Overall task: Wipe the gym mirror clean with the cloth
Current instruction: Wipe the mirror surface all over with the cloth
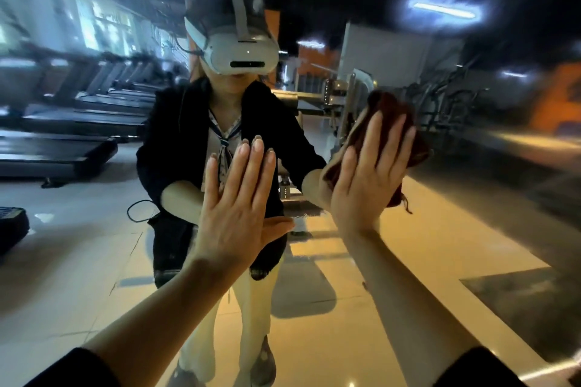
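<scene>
The gym mirror [471, 198] fills the whole view in front of me. My right hand [364, 179] presses a dark red-brown cloth [393, 113] flat against the glass, fingers straight and spread over it. My left hand [235, 198] lies flat on the mirror to the left of the cloth, fingers straight and together, holding nothing. The cloth's edges stick out above and to the right of my right hand, with a loose thread hanging below.
The mirror reflects a person in a white headset and dark jacket [232, 141], a row of treadmills [78, 122] at the left, weight machines [345, 97] at the back and a shiny tiled floor [78, 261]. The picture is blurred toward the edges.
</scene>
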